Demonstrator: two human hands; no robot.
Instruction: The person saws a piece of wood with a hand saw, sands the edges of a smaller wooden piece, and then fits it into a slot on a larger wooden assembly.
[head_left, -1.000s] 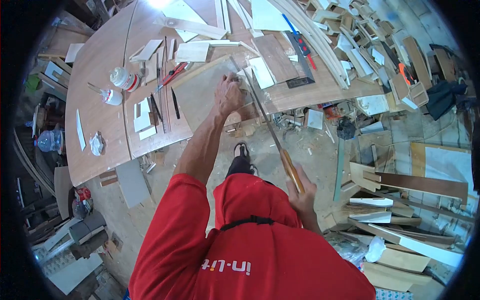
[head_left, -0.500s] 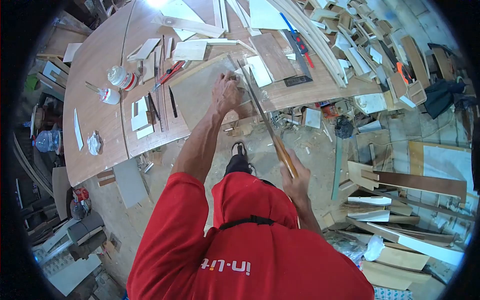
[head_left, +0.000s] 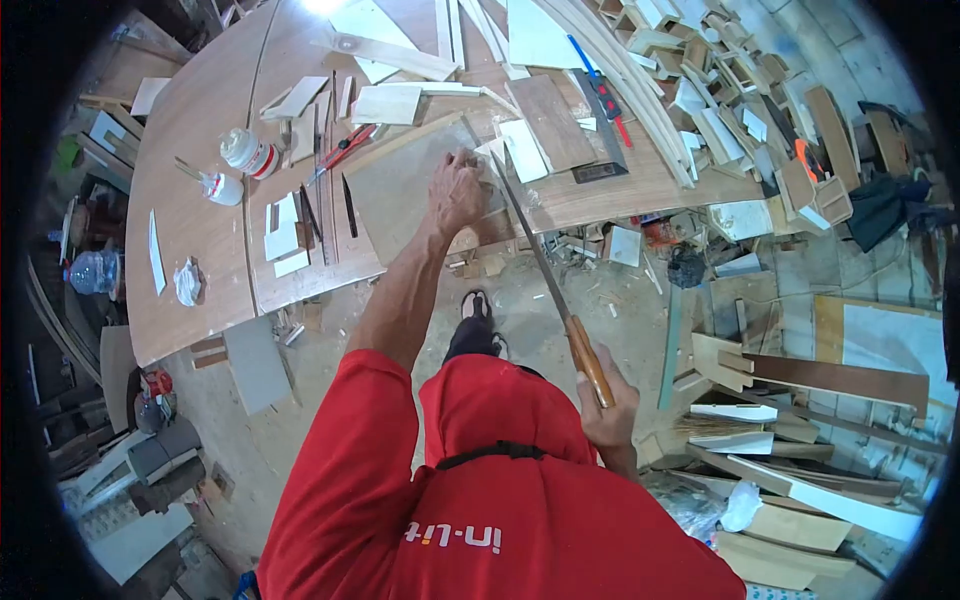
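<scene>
My right hand [head_left: 612, 405] is wrapped around the wooden handle of a handsaw [head_left: 588, 365]. Its long, thin blade reaches up to the table edge, with the tip beside a small white piece [head_left: 490, 148]. My left hand [head_left: 458, 192] bears down with curled fingers close to the blade, over a flat, thin board [head_left: 395, 195] at the table's front edge. What lies beneath those fingers is hidden. A brown wood panel [head_left: 550, 122] and a white piece [head_left: 524, 150] lie just right of the blade.
On the table [head_left: 190, 130] are a red utility knife [head_left: 345, 148], glue bottles [head_left: 247, 153], a black pencil-like stick [head_left: 349, 206], a blue-and-red tool [head_left: 600, 90] and long strips. Wood offcuts [head_left: 720, 110] are heaped at right; boards [head_left: 790, 500] lie on the littered floor.
My right hand has drawn the saw back toward my body, down and slightly right. My left hand stays at nearly the same spot on the board.
</scene>
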